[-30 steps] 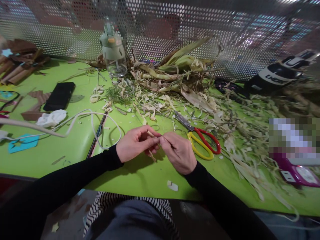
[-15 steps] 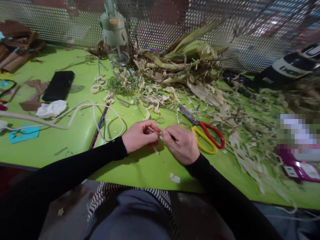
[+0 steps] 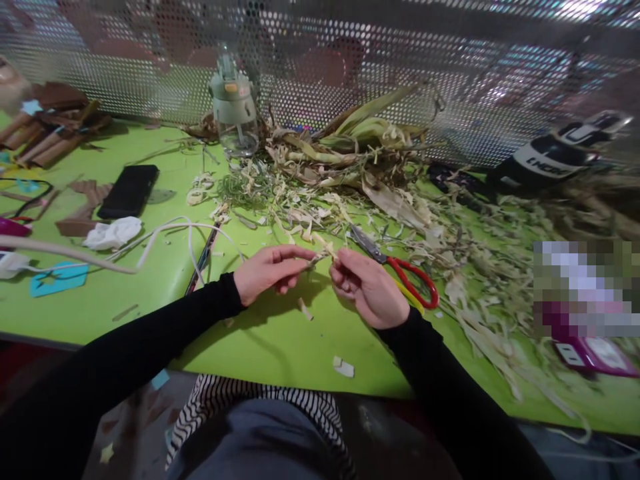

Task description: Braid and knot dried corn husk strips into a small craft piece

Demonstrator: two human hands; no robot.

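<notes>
Near the middle of the table, my left hand point(image 3: 274, 270) pinches a small pale strip of dried husk point(image 3: 324, 253) between thumb and forefinger. My right hand point(image 3: 367, 283) has thumb and fingers closed on the strip's other end. Details of the strip are too small to make out. Scissors point(image 3: 400, 265) with one red and one yellow handle lie just beyond my right hand, which partly hides the yellow handle. Under my hands, a short pale scrap point(image 3: 305, 309) rests on the green table point(image 3: 280, 353).
Loose shreds and dried leaves point(image 3: 390, 200) spread across the back and right. Behind them stand a clear bottle point(image 3: 235, 110) and a perforated metal screen point(image 3: 310, 47). A black bottle point(image 3: 543, 157) lies right. To the left are a phone point(image 3: 129, 191), white cables point(image 3: 165, 227) and crumpled tissue point(image 3: 114, 233).
My hands have moved slightly apart, and more of the strip shows between them. A pale scrap now lies on the table below. The view has tilted up a little.
</notes>
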